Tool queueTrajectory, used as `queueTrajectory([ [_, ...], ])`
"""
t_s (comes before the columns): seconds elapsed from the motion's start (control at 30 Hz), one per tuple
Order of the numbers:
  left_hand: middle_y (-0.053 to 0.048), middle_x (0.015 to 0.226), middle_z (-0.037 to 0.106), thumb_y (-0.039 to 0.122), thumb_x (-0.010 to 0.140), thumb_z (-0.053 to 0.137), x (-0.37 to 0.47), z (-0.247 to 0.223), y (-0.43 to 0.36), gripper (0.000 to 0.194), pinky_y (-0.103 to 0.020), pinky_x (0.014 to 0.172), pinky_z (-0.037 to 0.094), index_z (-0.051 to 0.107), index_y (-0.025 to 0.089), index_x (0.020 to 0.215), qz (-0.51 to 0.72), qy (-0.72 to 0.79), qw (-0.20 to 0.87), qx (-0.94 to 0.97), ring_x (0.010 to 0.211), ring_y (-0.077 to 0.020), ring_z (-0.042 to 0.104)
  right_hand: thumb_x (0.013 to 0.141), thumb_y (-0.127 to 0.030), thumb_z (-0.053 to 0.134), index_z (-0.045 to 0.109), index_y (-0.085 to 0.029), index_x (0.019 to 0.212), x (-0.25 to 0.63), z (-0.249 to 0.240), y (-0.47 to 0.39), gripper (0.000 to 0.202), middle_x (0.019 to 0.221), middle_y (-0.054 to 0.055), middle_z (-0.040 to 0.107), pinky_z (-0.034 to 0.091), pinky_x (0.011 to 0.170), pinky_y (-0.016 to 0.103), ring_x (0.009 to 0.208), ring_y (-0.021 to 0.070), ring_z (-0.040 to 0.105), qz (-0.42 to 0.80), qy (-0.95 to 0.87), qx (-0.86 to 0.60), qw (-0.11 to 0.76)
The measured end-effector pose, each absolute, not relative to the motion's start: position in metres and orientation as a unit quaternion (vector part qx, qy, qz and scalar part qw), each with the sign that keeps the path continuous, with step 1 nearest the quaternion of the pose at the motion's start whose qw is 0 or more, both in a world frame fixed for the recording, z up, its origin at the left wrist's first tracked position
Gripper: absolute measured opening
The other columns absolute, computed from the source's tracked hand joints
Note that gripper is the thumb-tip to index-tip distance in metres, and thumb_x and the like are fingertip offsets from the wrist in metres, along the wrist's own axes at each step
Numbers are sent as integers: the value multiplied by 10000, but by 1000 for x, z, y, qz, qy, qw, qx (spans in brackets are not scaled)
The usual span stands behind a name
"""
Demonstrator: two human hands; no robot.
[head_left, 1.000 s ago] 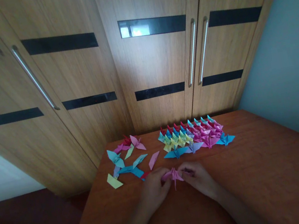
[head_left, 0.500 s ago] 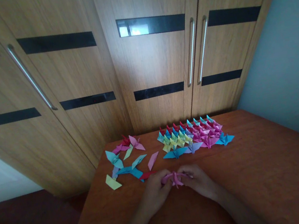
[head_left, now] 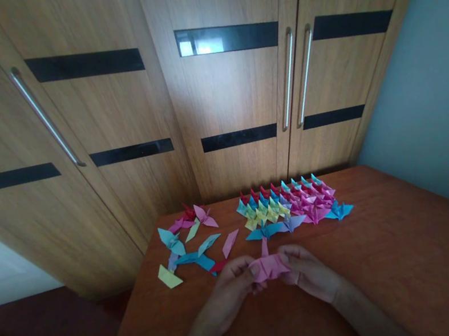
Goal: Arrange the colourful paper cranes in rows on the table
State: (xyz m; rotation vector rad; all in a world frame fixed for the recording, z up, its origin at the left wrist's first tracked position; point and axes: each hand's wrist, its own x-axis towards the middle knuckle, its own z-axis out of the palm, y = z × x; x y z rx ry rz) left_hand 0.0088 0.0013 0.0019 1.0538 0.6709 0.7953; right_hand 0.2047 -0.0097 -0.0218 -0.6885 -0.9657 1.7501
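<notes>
Between my hands, above the near part of the table, is a pink origami crane [head_left: 270, 267], its narrow point directed away from me. My left hand [head_left: 237, 284] pinches its left side with the thumb on top. On the other side, my right hand [head_left: 307, 270] grips the right edge the same way. Just beyond them, finished paper cranes [head_left: 277, 205] stand in tight rows of red, blue, yellow and pink. Left of my hands lie loose folded papers, among them a red piece [head_left: 218, 266] partly behind my left hand and a pink strip [head_left: 231, 243].
A yellow folded paper [head_left: 169, 277], blue folded papers [head_left: 197, 258] and a pink crane [head_left: 205, 216] lie on the table's left side. The brown wooden table [head_left: 396, 253] backs onto a wooden wardrobe [head_left: 228, 92] with metal handles. A pale wall [head_left: 428, 115] rises at right.
The pink crane has turned in my hands: its broad face now shows and a narrow point sticks out away from me. Both hands have rotated slightly with it.
</notes>
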Motion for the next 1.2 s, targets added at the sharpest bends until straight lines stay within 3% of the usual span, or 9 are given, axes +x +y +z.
queueTrajectory([
  [0.13, -26, 700, 612, 359, 769, 686, 6, 2, 3, 236, -181, 557, 369, 638, 128, 779, 378, 302, 747, 456, 606, -86, 526, 712, -408, 732, 563, -172, 685, 209, -24, -8, 292, 586, -41, 476, 311, 478, 188, 509, 60, 399, 722, -378, -286, 504],
  [0.3, -5, 663, 595, 339, 737, 720, 3, -3, 6, 234, -174, 554, 371, 603, 137, 734, 395, 302, 757, 425, 574, -72, 510, 708, -430, 731, 448, -191, 623, 213, -28, -6, 380, 515, -76, 355, 285, 467, 188, 480, 58, 322, 723, -352, -279, 525],
  [0.47, 22, 563, 540, 368, 760, 695, 3, -5, 9, 284, -159, 497, 332, 561, 136, 666, 415, 305, 739, 433, 508, -55, 447, 732, -428, 708, 434, -188, 589, 214, -32, -4, 392, 482, -81, 345, 252, 462, 197, 454, 54, 282, 712, -357, -275, 538],
  [0.57, 16, 627, 565, 356, 748, 708, 3, -4, 10, 267, -164, 526, 370, 573, 138, 677, 425, 316, 733, 426, 540, -60, 482, 736, -461, 691, 445, -181, 544, 214, -32, -3, 420, 446, -79, 341, 260, 467, 209, 436, 55, 286, 691, -366, -295, 548],
  [0.83, -9, 664, 619, 333, 761, 697, 1, -5, 10, 211, -173, 557, 407, 626, 135, 761, 426, 300, 753, 402, 592, -79, 555, 714, -421, 721, 554, -175, 635, 215, -22, -2, 307, 531, -55, 471, 306, 502, 205, 484, 61, 392, 689, -322, -317, 567],
  [1.2, 26, 566, 555, 293, 761, 699, -1, -8, 13, 240, -157, 507, 372, 586, 126, 630, 463, 267, 755, 381, 501, -48, 492, 736, -386, 712, 597, -156, 621, 219, -28, 0, 281, 540, -43, 502, 308, 488, 197, 483, 53, 413, 674, -349, -316, 570],
])
